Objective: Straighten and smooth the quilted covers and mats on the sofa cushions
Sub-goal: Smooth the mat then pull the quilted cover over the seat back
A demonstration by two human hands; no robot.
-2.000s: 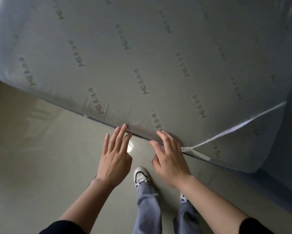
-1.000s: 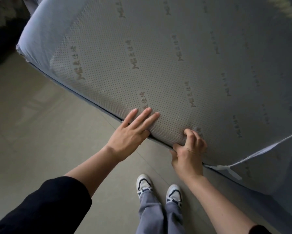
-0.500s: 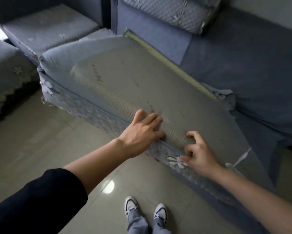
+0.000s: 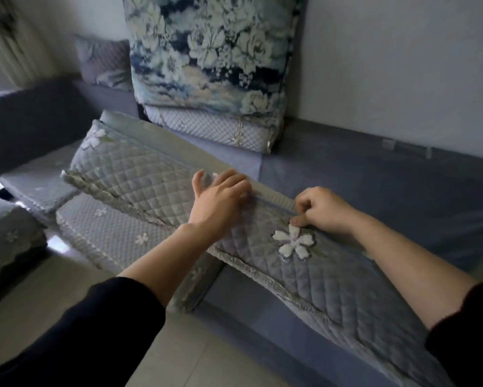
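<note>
Seen from the head camera, a long seat cushion in its quilted cover (image 4: pixel 131 177) is tipped up on one long side, slanting across the bare blue sofa base (image 4: pixel 388 196) with its diamond-stitched face turned toward the person. The left grip (image 4: pixel 220 202), a bare hand, lies over the cushion's upper edge with the thumb raised. Motion blur smears the fingers, so I cannot tell whether they hook round the edge or only press flat on it. The right grip (image 4: pixel 324 210) is closed on the quilted cover further along the same edge, fingers curled over the rim and the thumb pressed to the stitched face just above a white flower appliqué (image 4: pixel 293 243). Both sit close together near the middle of the top edge, probably to balance the long cushion while it is turned and laid down into its seat. The cushion's left end overhangs a second quilted mat (image 4: pixel 109 236) on the neighbouring seat, whose front flap hangs toward the tiled floor (image 4: pixel 184 356). Behind it a floral back cushion (image 4: pixel 206 57) stands upright against the wall on a white quilted pad (image 4: pixel 215 129), out of the way of the open seat. The cover is not yet flat, so the smoothing looks still to come.
</note>
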